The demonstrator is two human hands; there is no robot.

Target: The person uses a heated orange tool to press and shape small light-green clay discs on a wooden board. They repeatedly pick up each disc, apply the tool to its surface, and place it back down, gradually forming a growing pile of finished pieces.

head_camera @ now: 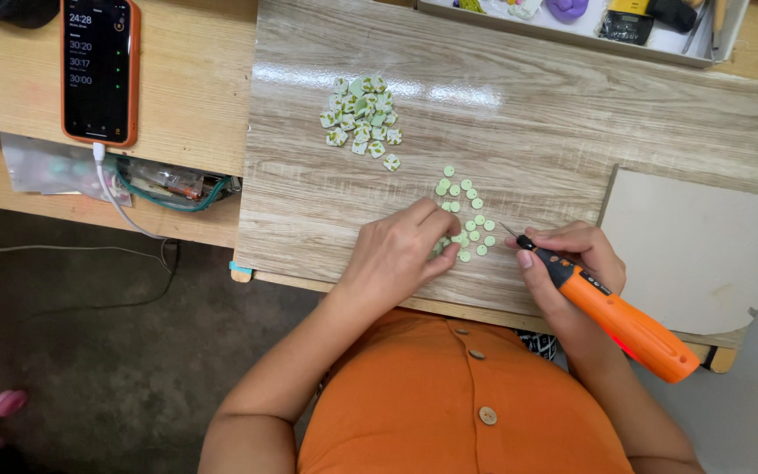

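- Pinching at the near edge of a scatter of small round pale-green pieces (467, 211), the left hand (401, 254) lay knuckles-up on the wood-grain board (519, 114). Thumb and forefinger were pressed together, seemingly on one piece, though the fingers hid it and I could not be sure.
- The right hand (572, 263) was closed around an orange rotary tool (616, 316) with a black nose. Its thin bit (509, 232) pointed up and to the left, toward the left fingertips.
- The tool's long axis ran diagonally, from the tail at the lower right, out past the table edge, to the tip at the upper left. That put the tip just beside the round pieces and near the left pinch, but apart from it.
- The left hand was the nearer to the round pieces, in fact touching them; the bit came in from their right side.
- A second, tighter heap of green-and-white pieces (361, 114) lay farther up the board, well apart from both hands.
- A phone in an orange case (100, 70) sat on the desk to the far left with a white cable (120, 206) plugged in. A shallow tray (572, 35) of odds and ends stood at the top edge, and a pale sheet of card (704, 246) lay to the right of the tool.
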